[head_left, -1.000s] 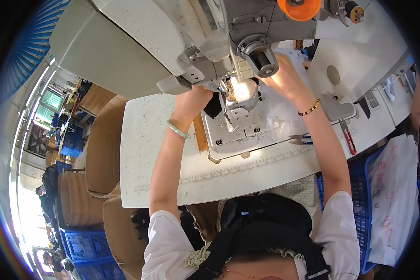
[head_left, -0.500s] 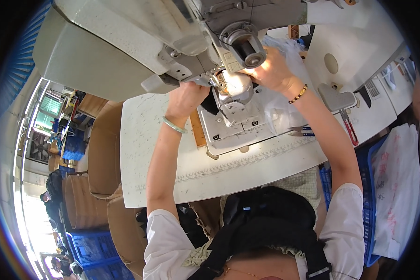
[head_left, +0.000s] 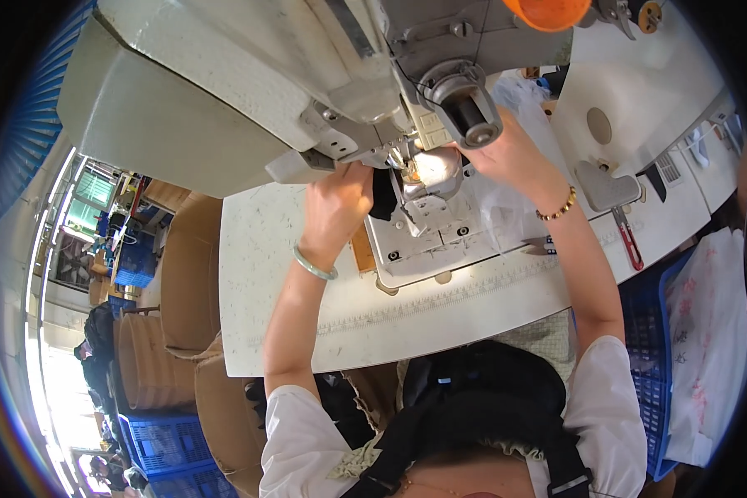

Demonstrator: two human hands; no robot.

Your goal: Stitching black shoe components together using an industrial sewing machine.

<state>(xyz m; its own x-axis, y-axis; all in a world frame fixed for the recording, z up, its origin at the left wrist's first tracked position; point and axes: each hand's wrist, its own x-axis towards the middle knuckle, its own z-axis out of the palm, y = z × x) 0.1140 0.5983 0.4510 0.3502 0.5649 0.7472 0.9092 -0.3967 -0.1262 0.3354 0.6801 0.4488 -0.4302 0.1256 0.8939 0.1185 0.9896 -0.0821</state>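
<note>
Under the head of a sewing machine (head_left: 427, 170), a small lit area surrounds the needle. My left hand (head_left: 338, 207), closed, grips a piece of black fabric (head_left: 382, 196) just left of the needle area. On the other side, my right hand (head_left: 519, 158) reaches in with its fingers bent together near the lit metal arm. A round tension knob (head_left: 480, 133) partly covers those fingertips, so what they pinch does not show.
Red-handled thread snips (head_left: 628, 241) lie on the white table (head_left: 307, 332) at right. Dark-handled scissors (head_left: 541, 246) and clear plastic (head_left: 506, 207) lie beside the machine bed. A blue crate (head_left: 647, 373) stands right, cardboard boxes (head_left: 189, 282) left.
The view has shifted, so the machine sits lower and further right, and an orange round part shows at the top. My left hand has drawn slightly back from the needle; more black fabric shows.
</note>
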